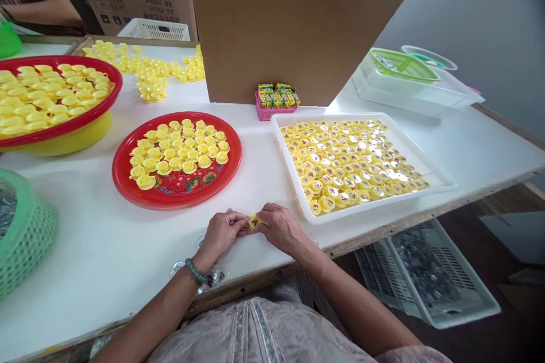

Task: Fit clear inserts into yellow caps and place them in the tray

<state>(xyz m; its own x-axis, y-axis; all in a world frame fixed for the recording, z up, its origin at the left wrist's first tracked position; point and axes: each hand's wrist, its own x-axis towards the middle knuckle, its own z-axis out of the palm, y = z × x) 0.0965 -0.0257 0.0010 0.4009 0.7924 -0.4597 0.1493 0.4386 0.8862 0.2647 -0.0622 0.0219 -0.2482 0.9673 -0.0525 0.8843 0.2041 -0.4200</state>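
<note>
My left hand (224, 231) and my right hand (281, 227) meet above the front of the white table. Pinched between their fingertips is a small round yellow plastic piece (254, 222) with a dark print on its face. Small clear discs (176, 267) lie on the table beside and under my left wrist. Ahead on the left, a red plate (179, 200) carries many plain yellow pieces. To the right, a white tray (293, 173) holds rows of yellow pieces with printed, shiny faces.
A red basin (111, 96) full of yellow pieces and a green basket (36, 244) stand at the left. Loose yellow pieces (153, 76) lie farther back. Cardboard (276, 22) rises behind a pink basket (264, 115) of small packets. Crates (426, 272) sit below the table's right edge. Another person's arm (51, 8) shows back left.
</note>
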